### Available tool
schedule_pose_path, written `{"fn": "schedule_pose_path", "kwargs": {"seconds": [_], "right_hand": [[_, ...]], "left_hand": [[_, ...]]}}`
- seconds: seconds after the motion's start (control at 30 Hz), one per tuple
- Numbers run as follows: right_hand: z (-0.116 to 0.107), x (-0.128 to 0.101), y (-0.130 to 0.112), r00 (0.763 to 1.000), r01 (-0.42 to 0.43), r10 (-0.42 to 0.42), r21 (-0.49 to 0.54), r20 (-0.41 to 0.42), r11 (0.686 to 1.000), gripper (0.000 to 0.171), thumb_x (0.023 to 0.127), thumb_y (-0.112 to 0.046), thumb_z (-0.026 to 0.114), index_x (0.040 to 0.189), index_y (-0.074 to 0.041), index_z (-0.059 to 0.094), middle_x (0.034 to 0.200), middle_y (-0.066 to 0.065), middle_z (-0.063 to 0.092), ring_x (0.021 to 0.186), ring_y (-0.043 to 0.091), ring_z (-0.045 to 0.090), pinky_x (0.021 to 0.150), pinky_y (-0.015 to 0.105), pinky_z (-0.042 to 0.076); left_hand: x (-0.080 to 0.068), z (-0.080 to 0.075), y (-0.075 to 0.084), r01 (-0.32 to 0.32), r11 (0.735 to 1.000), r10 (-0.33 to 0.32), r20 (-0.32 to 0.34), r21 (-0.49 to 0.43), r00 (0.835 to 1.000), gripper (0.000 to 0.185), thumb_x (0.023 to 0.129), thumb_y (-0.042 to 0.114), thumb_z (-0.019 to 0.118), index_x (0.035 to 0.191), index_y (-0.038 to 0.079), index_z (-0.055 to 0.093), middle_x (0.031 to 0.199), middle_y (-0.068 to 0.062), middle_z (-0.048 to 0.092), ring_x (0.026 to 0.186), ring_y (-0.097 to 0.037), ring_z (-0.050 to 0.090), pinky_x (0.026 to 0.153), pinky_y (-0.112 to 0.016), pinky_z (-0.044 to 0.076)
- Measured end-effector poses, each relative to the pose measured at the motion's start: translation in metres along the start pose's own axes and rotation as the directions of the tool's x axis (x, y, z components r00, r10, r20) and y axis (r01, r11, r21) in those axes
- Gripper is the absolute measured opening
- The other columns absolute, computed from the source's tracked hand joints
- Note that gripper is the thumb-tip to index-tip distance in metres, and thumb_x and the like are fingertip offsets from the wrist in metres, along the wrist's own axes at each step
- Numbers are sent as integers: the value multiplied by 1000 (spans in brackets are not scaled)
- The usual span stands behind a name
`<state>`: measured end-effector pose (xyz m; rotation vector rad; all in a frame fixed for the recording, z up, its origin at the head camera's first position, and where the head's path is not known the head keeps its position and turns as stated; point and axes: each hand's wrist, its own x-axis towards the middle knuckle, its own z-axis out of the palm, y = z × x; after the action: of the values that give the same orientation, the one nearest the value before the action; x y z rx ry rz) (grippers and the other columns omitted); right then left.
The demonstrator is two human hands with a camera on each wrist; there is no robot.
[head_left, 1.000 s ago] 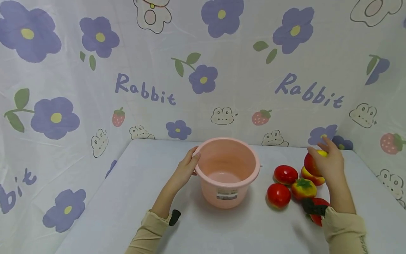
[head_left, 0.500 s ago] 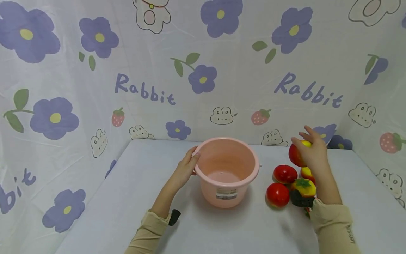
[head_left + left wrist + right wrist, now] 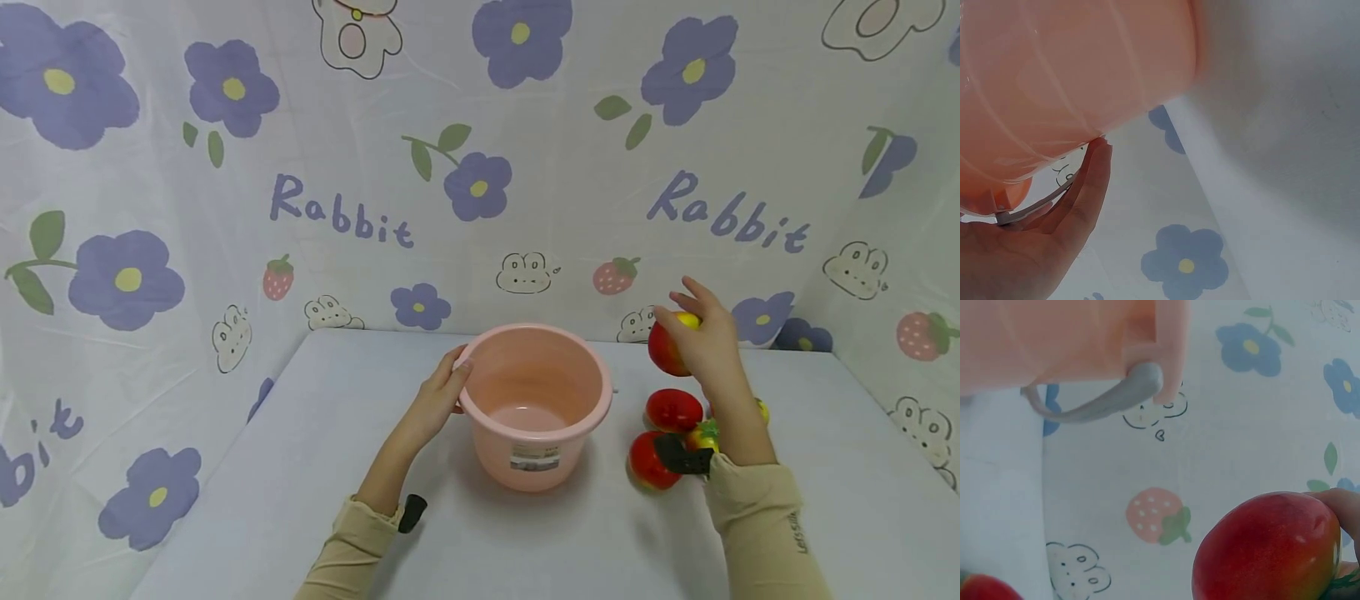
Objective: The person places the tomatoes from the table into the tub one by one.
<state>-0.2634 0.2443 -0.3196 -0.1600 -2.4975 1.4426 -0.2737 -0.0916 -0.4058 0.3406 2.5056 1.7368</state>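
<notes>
At one white desk (image 3: pixel 525 550), we count one pink bucket (image 3: pixel 536 458), one left hand (image 3: pixel 439 397), one right hand (image 3: pixel 707 337), two sleeves (image 3: pixel 761 525), one held fruit (image 3: pixel 663 348) and at least four loose fruits (image 3: pixel 674 411), some partly hidden, toward the right edge.

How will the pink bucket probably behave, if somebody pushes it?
The pink bucket is probably stiff: its smooth wall forms an even, round shape. It seems light for its size, being hollow. Pushing the rim might tip it, since the base looks narrower.

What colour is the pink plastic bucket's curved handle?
Grey; the curved handle shows best in the right wrist view.
</notes>
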Motion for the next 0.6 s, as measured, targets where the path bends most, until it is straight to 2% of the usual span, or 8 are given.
{"fn": "schedule_pose_path", "kwargs": {"seconds": [0.17, 0.6], "right_hand": [[6, 0, -10, 1000, -1, 0, 30, 21, 1000, 73, 98, -35, 55, 158, -23, 13, 158, 14, 34, 144, 41, 32, 111, 58, 36], [30, -1, -40, 997, 74, -76, 48, 35, 996, 73, 97, -34, 58, 157, -24, 17, 157, 13, 36, 144, 41, 33, 110, 57, 37]], "left_hand": [[-1, 1, 1, -5, 1000, 5, -4, 9, 1000, 56, 102, 51, 36, 151, 23, 34, 138, -17, 56, 107, -36, 64, 79, -35, 58], [-1, 1, 1, -2, 1000, 2, -5, 11, 1000, 55, 102, 51, 36, 150, 23, 35, 139, -17, 55, 107, -36, 64, 80, -36, 58]]}}
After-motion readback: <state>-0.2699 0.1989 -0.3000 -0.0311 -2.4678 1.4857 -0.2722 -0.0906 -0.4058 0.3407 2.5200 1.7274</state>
